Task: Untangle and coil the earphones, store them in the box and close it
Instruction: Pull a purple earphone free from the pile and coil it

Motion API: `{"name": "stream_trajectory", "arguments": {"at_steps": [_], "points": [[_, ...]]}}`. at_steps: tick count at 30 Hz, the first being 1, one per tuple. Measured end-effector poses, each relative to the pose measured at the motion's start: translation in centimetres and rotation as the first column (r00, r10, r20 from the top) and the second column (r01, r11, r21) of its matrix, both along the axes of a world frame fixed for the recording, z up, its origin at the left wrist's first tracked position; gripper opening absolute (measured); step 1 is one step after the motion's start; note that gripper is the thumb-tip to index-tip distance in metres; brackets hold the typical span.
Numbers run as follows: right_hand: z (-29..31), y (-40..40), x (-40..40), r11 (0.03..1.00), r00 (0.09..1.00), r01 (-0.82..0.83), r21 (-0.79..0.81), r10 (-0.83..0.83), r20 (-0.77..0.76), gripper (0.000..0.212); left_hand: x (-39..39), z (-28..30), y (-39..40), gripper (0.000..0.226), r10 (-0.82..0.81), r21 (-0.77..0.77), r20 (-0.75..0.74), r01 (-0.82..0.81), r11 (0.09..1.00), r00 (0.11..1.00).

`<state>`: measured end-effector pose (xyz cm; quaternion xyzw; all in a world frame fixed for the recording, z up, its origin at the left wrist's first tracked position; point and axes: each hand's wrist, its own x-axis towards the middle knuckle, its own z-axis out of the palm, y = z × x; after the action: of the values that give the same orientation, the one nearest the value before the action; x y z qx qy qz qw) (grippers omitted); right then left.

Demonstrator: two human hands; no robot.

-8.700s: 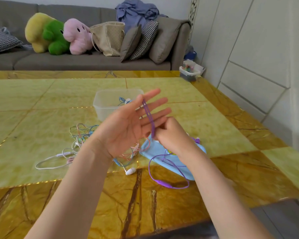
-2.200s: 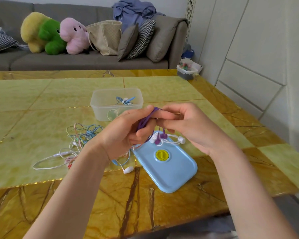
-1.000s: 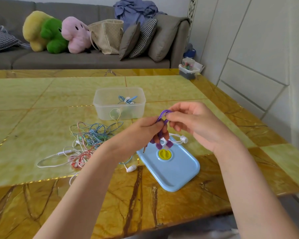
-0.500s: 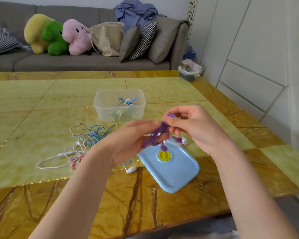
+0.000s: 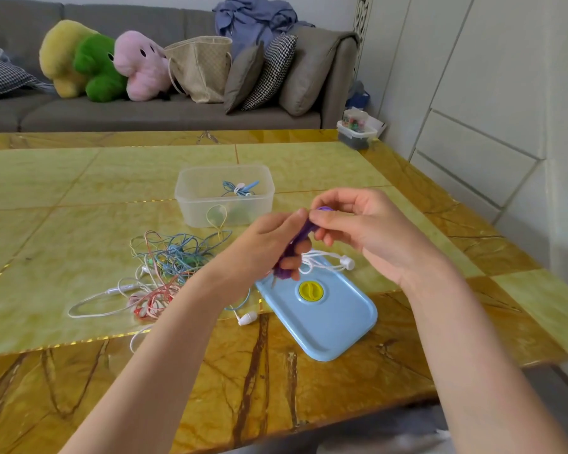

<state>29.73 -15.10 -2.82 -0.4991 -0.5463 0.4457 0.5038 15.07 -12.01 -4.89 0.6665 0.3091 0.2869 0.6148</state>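
Purple earphones (image 5: 295, 244), nearly coiled, were pinched by both the left hand (image 5: 269, 244) and right hand (image 5: 358, 231), while one blue set lay in the clear plastic box (image 5: 224, 194) and a tangled multicoloured heap (image 5: 164, 263) waited.

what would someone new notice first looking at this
Probably the two hands mid-frame: the left hand and right hand both pinch a bundle of purple earphones above the blue lid. Next, the colourful tangle of cords on the table to the left, and behind it the clear box with one blue coil already inside.
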Motion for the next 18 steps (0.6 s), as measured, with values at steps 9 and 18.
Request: {"name": "stream_trajectory", "arguments": {"at_steps": [9,18], "points": [[-0.8,0.4,0.2,0.999,0.995,0.031,-0.018,-0.033,-0.089,0.011,-1.0,0.0,0.8,0.033,-0.193,-0.222,0.005,0.189,0.957,0.981],[-2.2,2.2,-1.5,0.998,0.994,0.041,-0.040,-0.045,-0.101,0.010,-1.7,-0.2,1.3,0.031,-0.078,-0.193,-0.139,0.050,0.980,0.987]]}}
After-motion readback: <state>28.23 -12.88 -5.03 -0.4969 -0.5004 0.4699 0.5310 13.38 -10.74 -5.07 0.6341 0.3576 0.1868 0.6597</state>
